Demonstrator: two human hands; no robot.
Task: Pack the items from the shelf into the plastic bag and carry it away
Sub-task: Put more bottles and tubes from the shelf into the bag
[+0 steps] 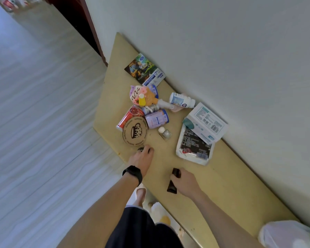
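The pale yellow shelf (pixel 222 176) runs along the white wall in front of you, and everything to be packed lies on it. The white plastic bag (pixel 286 233) sits at its near right end, well apart from the clutter. Against the wall a white and teal box (pixel 207 122) rests partly on top of a white pouch with a dark label (pixel 193 147). Further along, at the far end, a glossy booklet (pixel 144 71) lies flat. Your right hand (pixel 185 181) is on the bare stretch nearest you, its fingers wrapped around a dark packet (pixel 172 188) that shows above and below the grip. Your left hand (pixel 141 157), with a black watch (pixel 132 173) on the wrist, reaches to the shelf's front edge. Its fingers are bent down and close on a small dark object (pixel 140 149) just beside a round wooden coaster (pixel 135 131). The coaster overlaps a red can (pixel 130 116) lying on its side, with a purple can (pixel 157 119) touching it on the right. Beyond them a pastel toy fan (pixel 141 95) lies across more containers, and a white bottle (pixel 182 100) lies on its side near the wall. A small glass bottle with a white cap (pixel 165 133) lies between the coaster and the pouch.
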